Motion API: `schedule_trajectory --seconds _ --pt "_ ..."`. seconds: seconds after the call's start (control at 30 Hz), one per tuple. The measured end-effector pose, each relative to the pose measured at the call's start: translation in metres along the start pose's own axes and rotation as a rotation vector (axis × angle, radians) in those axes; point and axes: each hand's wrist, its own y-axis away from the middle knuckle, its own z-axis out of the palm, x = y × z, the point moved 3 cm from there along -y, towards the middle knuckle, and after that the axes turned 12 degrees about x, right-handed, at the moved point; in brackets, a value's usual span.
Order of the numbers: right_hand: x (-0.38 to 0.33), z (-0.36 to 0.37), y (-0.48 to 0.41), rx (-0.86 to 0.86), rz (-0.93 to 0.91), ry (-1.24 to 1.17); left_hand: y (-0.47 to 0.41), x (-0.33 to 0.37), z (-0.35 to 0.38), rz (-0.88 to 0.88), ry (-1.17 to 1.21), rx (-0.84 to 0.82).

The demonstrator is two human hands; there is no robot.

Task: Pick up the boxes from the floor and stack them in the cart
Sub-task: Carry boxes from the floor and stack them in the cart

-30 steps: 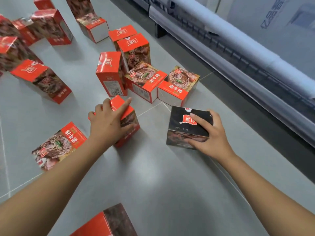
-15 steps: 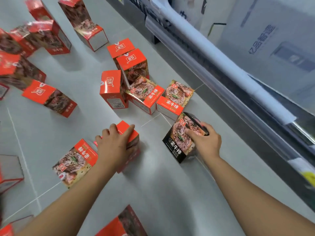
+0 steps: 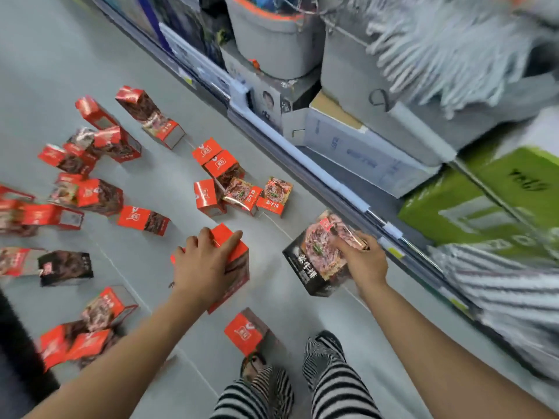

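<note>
Grey floor [image 3: 272,325] ran under you, littered with cartons. At far left, loose boxes [image 3: 142,220] lay tipped every way, well apart from your hands. Your left hand [image 3: 202,267] was clamped over the top of a red box [image 3: 241,267], fingers and thumb curled round its upper edges; whether it had cleared the floor, I couldn't tell. Just right of it, your right hand [image 3: 366,264] gripped a black box [image 3: 311,261], thumb across the printed front, and the box hung tilted above the floor. Further right stood a shelf [image 3: 332,182] of bins and cartons. No cart was in view.

Judging by how easily one hand carried each, these were light. They looked like thin glossy card, so the walls would likely dent under a hard squeeze and the print could slip. You'd have done best to pinch across two opposite faces near an end, where the folded flaps stiffen the box, rather than mid-panel.
</note>
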Motion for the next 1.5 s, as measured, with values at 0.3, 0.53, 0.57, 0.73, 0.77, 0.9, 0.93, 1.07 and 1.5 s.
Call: schedule_trajectory --seconds 0.3,0.53,0.57,0.73,0.77,0.9,0.93,1.07,1.5 --pt "-0.052 -0.185 0.126 0.08 0.006 -0.061 0.044 0.09 -0.19 0.274 0.039 -0.003" --pt "-0.023 -0.256 0.183 0.283 0.038 -0.229 0.079 0.137 -0.232 0.579 0.026 0.028" --pt "-0.016 -0.268 0.193 0.32 0.038 -0.252 0.084 0.143 -0.237 0.623 0.03 0.042" --pt "0.025 -0.326 0.251 0.516 0.045 -0.315 0.113 0.179 -0.261 0.775 0.013 0.041" --pt "0.034 -0.338 0.263 0.556 0.043 -0.33 0.12 0.189 -0.266 0.799 0.012 0.027" --pt "0.073 -0.391 0.31 0.686 0.084 -0.404 0.152 0.235 -0.288 0.98 0.034 0.022" --pt "0.08 -0.406 0.323 0.725 0.092 -0.422 0.162 0.249 -0.292 1.041 0.03 0.016" --pt "0.119 -0.464 0.366 0.895 0.16 -0.546 0.204 0.309 -0.316 1.301 0.058 0.008" --pt "0.298 -0.617 0.496 1.353 0.417 -0.78 0.413 0.521 -0.384 1.885 0.218 0.059"
